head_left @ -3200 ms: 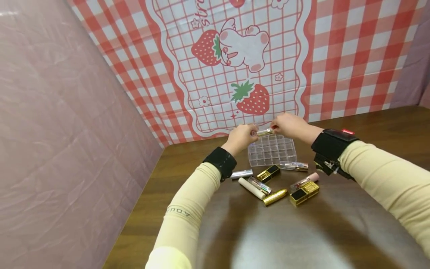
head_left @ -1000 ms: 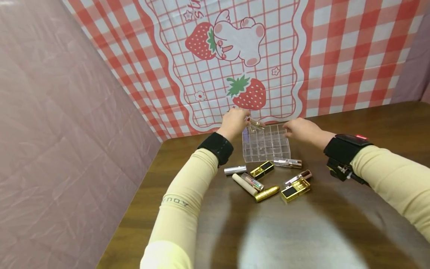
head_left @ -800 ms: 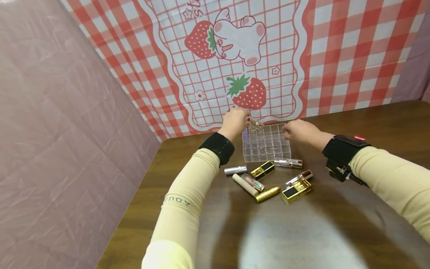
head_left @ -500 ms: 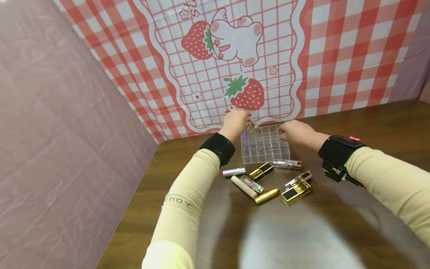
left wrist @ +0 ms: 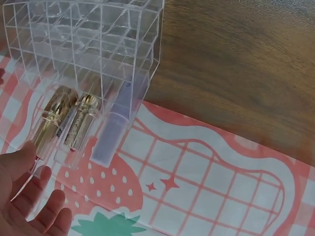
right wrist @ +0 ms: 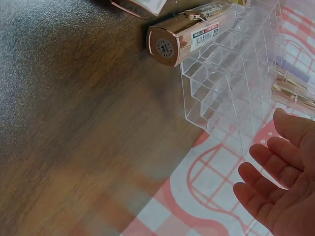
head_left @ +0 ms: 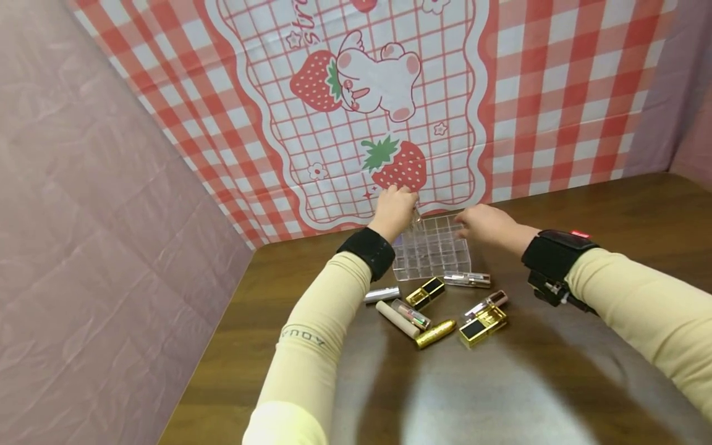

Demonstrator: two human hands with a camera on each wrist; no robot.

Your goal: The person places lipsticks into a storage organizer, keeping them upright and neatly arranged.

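Observation:
A clear stepped lipstick organizer stands at the back of the table. My left hand pinches the end of a gold lipstick with a clear casing, between thumb and fingertips. That lipstick sits at the organizer's back row, beside another gold lipstick and a lilac tube in neighbouring compartments. In the head view the left hand covers most of these. My right hand holds nothing. Its fingers are relaxed at the organizer's right side, close to the wall.
In front of the organizer lie a silver tube, black-and-gold lipsticks, a cream tube, a clear-cased tube, a gold bullet-shaped tube, a clear-and-rose-gold lipstick and a pink-capped one. A strawberry-print cloth hangs behind.
Both hands first met at a gold lipstick above the organizer. The right hand let go and moved right; the left hand brought the lipstick to the back left, tilting it more upright into the row.

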